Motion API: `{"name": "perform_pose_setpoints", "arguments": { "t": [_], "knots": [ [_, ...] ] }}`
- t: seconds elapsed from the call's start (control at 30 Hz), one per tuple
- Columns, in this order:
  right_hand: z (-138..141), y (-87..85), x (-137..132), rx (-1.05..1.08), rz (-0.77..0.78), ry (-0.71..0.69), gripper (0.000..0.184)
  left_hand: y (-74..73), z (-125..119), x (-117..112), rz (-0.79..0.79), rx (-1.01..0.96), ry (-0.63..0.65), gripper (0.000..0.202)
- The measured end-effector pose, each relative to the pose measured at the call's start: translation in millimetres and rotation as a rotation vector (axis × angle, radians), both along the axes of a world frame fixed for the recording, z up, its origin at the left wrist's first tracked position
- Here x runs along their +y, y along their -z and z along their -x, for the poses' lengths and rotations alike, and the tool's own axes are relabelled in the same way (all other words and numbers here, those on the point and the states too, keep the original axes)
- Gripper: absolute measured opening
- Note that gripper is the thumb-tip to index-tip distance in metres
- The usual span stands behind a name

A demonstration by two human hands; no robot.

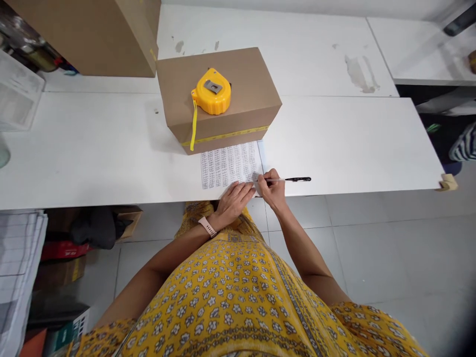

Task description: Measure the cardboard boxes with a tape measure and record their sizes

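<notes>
My right hand [273, 190] is closed around a pen [298, 179], its tip down at the lower right of a sheet of paper [227, 166]. Columns of handwriting or print cover most of that sheet. Flat on the paper's lower edge rests my left hand [233, 200], fingers stretched out, a pink band on its wrist. Just beyond the sheet stands a brown cardboard box [245, 74], which may hide the paper's far end. On top of the box lies a yellow tape measure [213, 92] with a yellow strap hanging over the front.
A larger cardboard box [111, 37] stands at the back left, beside a clear plastic container [18, 94]. The white table [353, 144] has a front edge close to my body and a padded right corner [447, 182]. Below on the left are stored items, including a dark bag-like object [97, 227].
</notes>
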State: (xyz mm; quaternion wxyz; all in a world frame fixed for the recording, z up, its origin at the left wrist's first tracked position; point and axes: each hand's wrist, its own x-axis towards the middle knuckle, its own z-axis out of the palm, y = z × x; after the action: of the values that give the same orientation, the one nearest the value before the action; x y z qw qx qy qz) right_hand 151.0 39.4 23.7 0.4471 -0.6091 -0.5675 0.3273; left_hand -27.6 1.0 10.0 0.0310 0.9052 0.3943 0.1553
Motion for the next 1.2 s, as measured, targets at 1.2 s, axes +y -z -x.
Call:
{"name": "perform_pose_setpoints", "arguments": {
  "t": [1.2],
  "knots": [
    [-2.7,5.2,0.2,-0.002,-0.043,0.023,0.035,-4.3,-2.1,1.8,-0.044,-0.003,-0.015,0.033]
  ]
}}
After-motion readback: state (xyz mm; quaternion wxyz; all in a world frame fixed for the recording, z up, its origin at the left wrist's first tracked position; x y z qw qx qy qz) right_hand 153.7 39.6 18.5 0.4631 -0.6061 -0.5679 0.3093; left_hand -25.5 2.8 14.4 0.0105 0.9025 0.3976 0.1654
